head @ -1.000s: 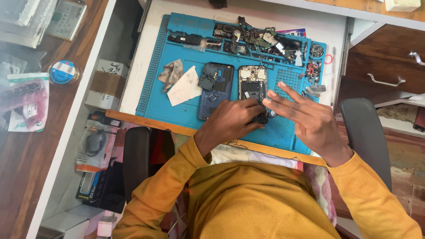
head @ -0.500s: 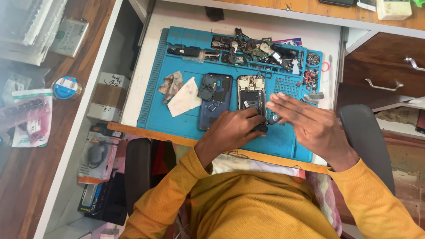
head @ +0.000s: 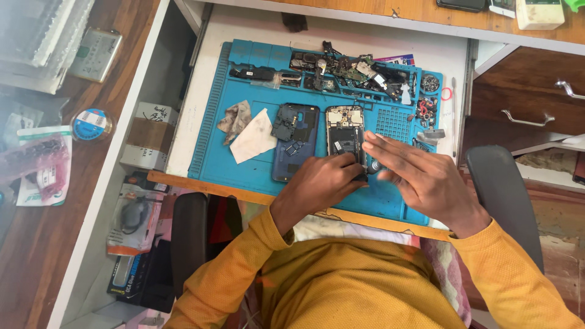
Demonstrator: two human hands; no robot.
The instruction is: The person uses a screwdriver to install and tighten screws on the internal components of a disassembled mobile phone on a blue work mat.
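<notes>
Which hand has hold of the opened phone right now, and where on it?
The left hand grips the opened phone at its lower end. The right hand seems to hold a small tool at its fingers, too blurred to confirm.
</notes>
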